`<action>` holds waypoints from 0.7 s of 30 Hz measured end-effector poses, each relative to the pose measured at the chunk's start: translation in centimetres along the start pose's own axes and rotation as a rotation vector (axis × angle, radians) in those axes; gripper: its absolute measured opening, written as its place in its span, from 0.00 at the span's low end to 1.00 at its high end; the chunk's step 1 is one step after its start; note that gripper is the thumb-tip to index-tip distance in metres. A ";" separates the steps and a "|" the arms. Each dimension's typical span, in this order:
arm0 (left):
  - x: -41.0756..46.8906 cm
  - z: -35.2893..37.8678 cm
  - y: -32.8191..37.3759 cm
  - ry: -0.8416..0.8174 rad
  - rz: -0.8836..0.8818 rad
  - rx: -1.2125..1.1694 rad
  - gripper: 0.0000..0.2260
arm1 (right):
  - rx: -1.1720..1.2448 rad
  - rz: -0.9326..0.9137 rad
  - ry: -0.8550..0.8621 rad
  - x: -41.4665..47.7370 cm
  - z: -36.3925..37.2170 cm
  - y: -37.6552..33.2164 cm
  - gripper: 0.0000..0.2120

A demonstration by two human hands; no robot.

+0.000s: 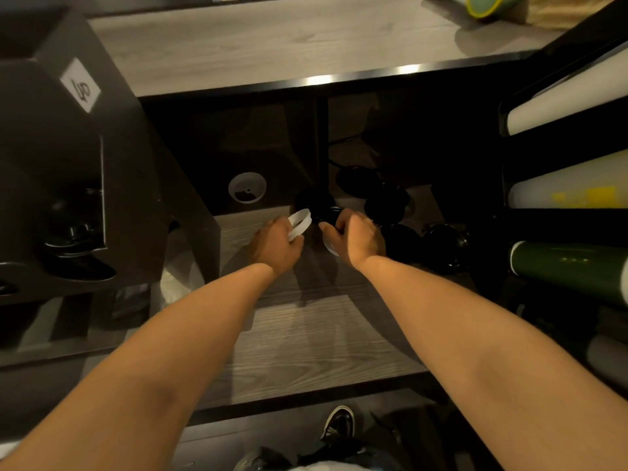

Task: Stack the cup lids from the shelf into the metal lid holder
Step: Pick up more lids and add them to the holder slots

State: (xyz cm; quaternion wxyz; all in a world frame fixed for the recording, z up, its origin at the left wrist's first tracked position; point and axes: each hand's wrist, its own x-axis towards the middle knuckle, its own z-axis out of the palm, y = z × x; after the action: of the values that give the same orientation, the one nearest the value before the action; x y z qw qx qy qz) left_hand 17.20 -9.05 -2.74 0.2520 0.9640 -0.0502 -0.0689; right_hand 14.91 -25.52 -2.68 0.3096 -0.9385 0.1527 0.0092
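Both hands hold lids, our left fingers (295,240) curled round white lids (299,223), right fingers (341,223) round another lid (331,249); likely light, bendy, best pinched at rims.

**Hands:** two, a left hand (277,244) and a right hand (360,239).

**White lids** (299,224)**:** what look like two nested in the left hand. One more white lid (331,249) is in the right hand, mostly hidden.

**Black lids** (385,198)**:** about five dark rounds, spread from 12 to 3 o'clock of the right hand. Shadow blurs the exact number.

**Cup stacks** (571,266)**:** four at 3 o'clock of the frame, one green, one white with yellow and two white.

**Grommet** (247,187)**:** one, at 11 o'clock of the left hand.

**Shoe** (339,423)**:** one, at 6 o'clock.
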 end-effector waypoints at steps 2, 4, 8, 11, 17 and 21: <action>-0.3 -0.2 0.1 -0.019 0.029 -0.040 0.10 | 0.054 -0.011 0.007 -0.2 -0.2 -0.5 0.14; -0.7 -0.7 0.3 -0.042 0.011 -0.085 0.13 | 0.139 0.036 0.018 -0.6 -0.6 -1.2 0.11; -2.0 -2.5 0.5 -0.051 -0.033 -0.165 0.16 | 0.109 -0.018 0.088 -2.0 -0.9 -2.7 0.08; -3.8 -4.3 0.0 -0.046 -0.014 -0.281 0.19 | 0.170 -0.016 0.139 -4.1 -1.1 -4.3 0.09; -9.1 -8.2 -2.5 -0.049 0.124 -0.470 0.22 | 0.364 0.088 0.173 -10.2 -0.3 -7.8 0.13; -13.0 -10.5 -4.5 -0.061 0.132 -0.584 0.21 | 0.577 0.211 0.103 -15.1 0.1 -10.9 0.13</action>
State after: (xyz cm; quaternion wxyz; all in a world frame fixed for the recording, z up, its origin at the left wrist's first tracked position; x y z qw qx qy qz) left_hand 6.34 1.59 5.47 0.5209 0.8429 -0.0983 -0.0928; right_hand 3.71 -12.95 5.21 0.5522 -0.7902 0.2611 -0.0499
